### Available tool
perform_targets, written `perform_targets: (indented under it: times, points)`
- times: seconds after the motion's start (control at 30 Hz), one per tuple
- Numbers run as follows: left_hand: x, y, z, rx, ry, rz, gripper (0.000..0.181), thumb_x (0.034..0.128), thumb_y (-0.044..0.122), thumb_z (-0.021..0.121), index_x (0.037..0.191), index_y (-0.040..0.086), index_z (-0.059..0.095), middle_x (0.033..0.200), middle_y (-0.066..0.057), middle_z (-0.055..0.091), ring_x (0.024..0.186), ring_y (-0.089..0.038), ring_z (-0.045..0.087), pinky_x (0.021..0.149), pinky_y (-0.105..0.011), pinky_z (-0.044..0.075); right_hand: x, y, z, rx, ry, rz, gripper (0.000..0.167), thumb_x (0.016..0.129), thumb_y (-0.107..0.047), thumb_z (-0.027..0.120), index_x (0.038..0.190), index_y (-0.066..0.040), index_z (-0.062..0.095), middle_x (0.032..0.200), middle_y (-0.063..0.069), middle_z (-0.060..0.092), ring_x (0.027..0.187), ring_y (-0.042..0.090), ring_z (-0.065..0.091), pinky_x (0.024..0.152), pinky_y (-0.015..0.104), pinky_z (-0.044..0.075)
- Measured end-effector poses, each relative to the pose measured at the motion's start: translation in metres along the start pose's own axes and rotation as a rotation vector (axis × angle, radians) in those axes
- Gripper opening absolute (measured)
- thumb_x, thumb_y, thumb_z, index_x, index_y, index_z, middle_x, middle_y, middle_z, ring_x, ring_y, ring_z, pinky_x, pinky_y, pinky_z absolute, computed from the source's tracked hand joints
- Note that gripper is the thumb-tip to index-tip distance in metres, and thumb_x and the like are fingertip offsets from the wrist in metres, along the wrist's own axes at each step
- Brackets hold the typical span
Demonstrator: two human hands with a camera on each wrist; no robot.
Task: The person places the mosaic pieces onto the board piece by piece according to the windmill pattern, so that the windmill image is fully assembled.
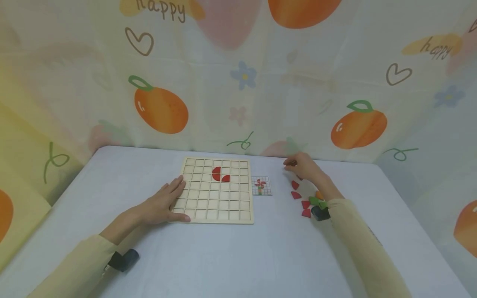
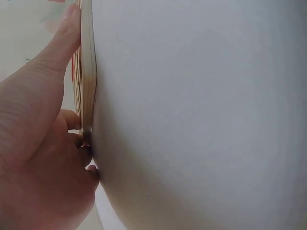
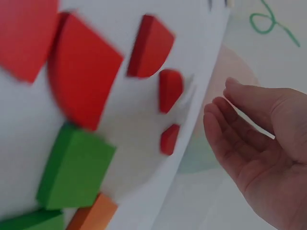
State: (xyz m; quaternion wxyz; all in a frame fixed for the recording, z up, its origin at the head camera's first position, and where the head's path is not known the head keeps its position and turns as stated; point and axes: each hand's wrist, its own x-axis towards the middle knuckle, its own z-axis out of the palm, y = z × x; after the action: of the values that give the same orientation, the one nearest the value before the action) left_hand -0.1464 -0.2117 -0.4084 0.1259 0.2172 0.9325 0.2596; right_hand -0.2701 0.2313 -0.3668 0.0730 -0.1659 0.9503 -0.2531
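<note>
Although busy with printed oranges, heart outlines, flowers and the word "happy" on the pale backdrop cloth point(image 1: 290, 99), plain white on the tabletop point(image 1: 223, 260), with soft shadows beneath both forearms point(image 1: 124, 223). On that white surface, left of centre, a wooden grid board point(image 1: 212, 204), flat, with a red half-round shape point(image 1: 216, 174) and a red quarter-round piece point(image 1: 225, 178) in upper cells. At its left side, the left hand point(image 1: 162, 205), fingers extended and thumb spread wide, touching the board's left edge and near-left corner. Just beside the board's right edge, a small picture card point(image 1: 267, 191) with a gridded design. Farther right, loose on the tabletop, red pieces point(image 1: 296, 195), green pieces point(image 1: 314, 201) and an orange piece point(image 1: 319, 194), close by the right cream sleeve point(image 1: 359, 240). Beyond the farthest visible red pieces, near the tabletop's back edge, the right hand point(image 1: 304, 167), fingers loosely bent and thumb tip close to the fingertips.
</note>
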Motion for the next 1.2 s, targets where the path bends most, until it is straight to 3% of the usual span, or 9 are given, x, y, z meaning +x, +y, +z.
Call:
perform_targets:
  times: [0.13,0.2,0.47,0.7,0.9,1.2]
  points:
    - [0.000,0.000,0.000,-0.003,-0.001,0.005,0.119,0.0763,0.061,0.074,0.153,-0.008,0.014,0.162,-0.023,0.003,0.148,-0.042,0.005,0.119,-0.058,0.006,-0.005,0.015,-0.002,-0.020,0.017,0.056,0.028,0.092,-0.009,0.067,0.114,0.008,0.068,0.107,0.022,0.069,0.089,0.029,0.064,0.079,0.039,0.057]
    - [0.000,0.000,0.000,-0.008,-0.001,0.005,0.119,0.0762,0.061,0.074,0.153,-0.008,0.014,0.162,-0.023,0.003,0.148,-0.042,0.005,0.119,-0.058,0.006,-0.008,0.021,-0.003,-0.017,0.019,0.082,0.029,0.092,-0.010,0.068,0.115,0.007,0.067,0.108,0.022,0.069,0.093,0.031,0.064,0.084,0.042,0.056]
    - [-0.003,-0.002,-0.002,-0.005,0.005,-0.009,0.120,0.0757,0.062,0.074,0.153,-0.007,0.014,0.162,-0.023,0.003,0.148,-0.042,0.006,0.119,-0.057,0.006,-0.018,0.029,-0.004,0.009,0.027,0.186,0.034,0.092,-0.014,0.068,0.119,0.006,0.065,0.114,0.023,0.066,0.106,0.037,0.060,0.094,0.048,0.052]
    - [-0.003,-0.002,-0.001,-0.010,0.006,0.000,0.119,0.0762,0.062,0.074,0.153,-0.008,0.014,0.162,-0.023,0.003,0.148,-0.042,0.006,0.118,-0.058,0.006,-0.022,0.035,-0.003,-0.017,0.043,0.275,0.034,0.091,-0.019,0.071,0.115,0.006,0.069,0.113,0.022,0.068,0.106,0.037,0.058,0.091,0.048,0.052]
    - [-0.002,-0.003,0.001,-0.002,0.002,0.004,0.119,0.0762,0.061,0.074,0.153,-0.008,0.014,0.162,-0.023,0.002,0.148,-0.041,0.006,0.119,-0.058,0.006,-0.023,0.036,-0.001,-0.005,0.035,0.228,0.029,0.090,-0.016,0.072,0.111,0.004,0.071,0.108,0.020,0.070,0.104,0.036,0.061,0.093,0.048,0.051]
    - [0.001,-0.002,0.001,-0.007,-0.004,0.002,0.119,0.0764,0.063,0.073,0.153,-0.007,0.014,0.162,-0.022,0.002,0.148,-0.042,0.005,0.118,-0.058,0.007,-0.025,0.029,0.000,0.064,0.097,0.104,0.023,0.088,-0.001,0.070,0.109,0.008,0.068,0.106,0.023,0.068,0.101,0.038,0.063,0.093,0.049,0.053]
